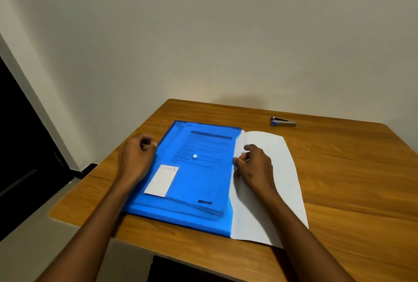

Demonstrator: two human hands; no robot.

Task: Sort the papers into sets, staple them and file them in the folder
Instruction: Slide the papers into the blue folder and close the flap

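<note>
Folder (199, 182) on table (339, 191), stapler (283, 121) far back.
Left hand (135, 159) curled at folder's edge, grip unclear; right hand (255, 168) pinches paper (287, 179) beside it.

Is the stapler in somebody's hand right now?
No, the stapler lies alone on the table near the wall, far from both hands at the blue folder.

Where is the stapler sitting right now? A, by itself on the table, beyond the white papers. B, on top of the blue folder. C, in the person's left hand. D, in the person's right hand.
A: the stapler lies alone on the bare table, far side of the white papers, while the right hand is at the blue folder edge.
</note>
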